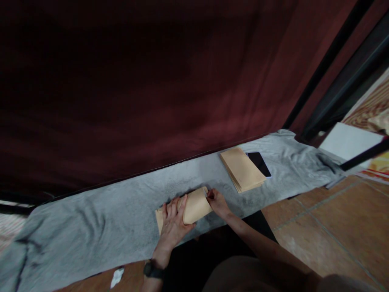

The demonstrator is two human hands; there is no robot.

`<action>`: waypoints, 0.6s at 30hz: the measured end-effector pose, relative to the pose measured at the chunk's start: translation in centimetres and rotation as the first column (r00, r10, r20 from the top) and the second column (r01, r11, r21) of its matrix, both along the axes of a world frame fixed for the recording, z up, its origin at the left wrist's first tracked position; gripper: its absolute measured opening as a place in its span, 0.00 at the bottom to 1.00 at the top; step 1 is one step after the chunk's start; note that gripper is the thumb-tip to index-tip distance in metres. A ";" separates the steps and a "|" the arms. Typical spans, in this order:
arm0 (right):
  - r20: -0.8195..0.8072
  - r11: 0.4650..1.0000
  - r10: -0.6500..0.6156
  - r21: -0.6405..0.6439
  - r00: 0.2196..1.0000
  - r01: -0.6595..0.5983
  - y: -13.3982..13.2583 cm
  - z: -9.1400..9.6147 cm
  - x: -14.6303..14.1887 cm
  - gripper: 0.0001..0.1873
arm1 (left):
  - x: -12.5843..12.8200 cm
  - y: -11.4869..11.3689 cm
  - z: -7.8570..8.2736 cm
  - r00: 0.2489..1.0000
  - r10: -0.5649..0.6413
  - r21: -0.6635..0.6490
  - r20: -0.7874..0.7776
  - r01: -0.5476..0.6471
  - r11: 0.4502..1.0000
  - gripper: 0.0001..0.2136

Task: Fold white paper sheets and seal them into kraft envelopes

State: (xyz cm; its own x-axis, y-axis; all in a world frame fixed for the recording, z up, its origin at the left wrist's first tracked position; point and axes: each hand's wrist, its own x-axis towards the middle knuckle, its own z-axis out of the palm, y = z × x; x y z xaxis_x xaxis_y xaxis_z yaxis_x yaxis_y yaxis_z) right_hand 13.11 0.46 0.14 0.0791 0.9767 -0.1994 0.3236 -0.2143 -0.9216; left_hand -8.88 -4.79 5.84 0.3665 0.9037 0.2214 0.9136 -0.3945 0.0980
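A brown paper envelope [197, 205] lies on the grey cloth in front of me, at a slant. My left hand [174, 221] presses flat on its left part with the fingers spread, so much of that part is covered. At the envelope's right end, my right hand [217, 202] is closed in a pinch at the edge. Something pale shows beside those fingertips, too small to make out. To the right, apart from both hands, rests a stack of similar brown envelopes [242, 168].
A dark-screened phone [259, 164] lies against the stack's right side. The narrow surface is covered by a wrinkled grey cloth [127, 215]. Behind it hangs a dark red curtain [182, 89]. Brown floor tiles [328, 227] and a white scrap [117, 277] are below.
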 end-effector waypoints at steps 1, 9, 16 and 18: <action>-0.018 1.000 -0.022 0.012 1.000 0.022 0.0 -0.1 -0.1 0.03 | 0.0 0.0 0.0 1.000 0.000 0.002 0.000 0.000 1.000 0.51; -0.313 0.998 0.002 -0.062 0.950 -0.022 0.2 -0.3 0.1 0.02 | -0.8 0.7 -0.2 0.999 -0.034 -0.007 -0.019 0.033 0.999 0.52; -0.481 0.998 -0.054 -0.057 0.875 0.030 -0.2 0.5 0.6 0.02 | 0.0 0.3 -0.7 1.000 -0.029 -0.034 -0.002 0.029 0.999 0.44; -0.500 0.997 -0.063 -0.066 0.864 0.035 -0.3 0.6 0.5 0.03 | 0.6 0.0 -1.0 0.999 -0.043 -0.028 0.007 0.043 0.999 0.43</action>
State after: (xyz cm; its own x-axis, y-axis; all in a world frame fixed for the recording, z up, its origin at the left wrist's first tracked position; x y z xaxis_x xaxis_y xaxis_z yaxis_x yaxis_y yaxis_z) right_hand 13.58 0.19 0.75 0.0018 0.9611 -0.2763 -0.1916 -0.2709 -0.9434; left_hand -8.30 -4.78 4.86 0.4038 0.8930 0.1989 0.8952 -0.4305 0.1152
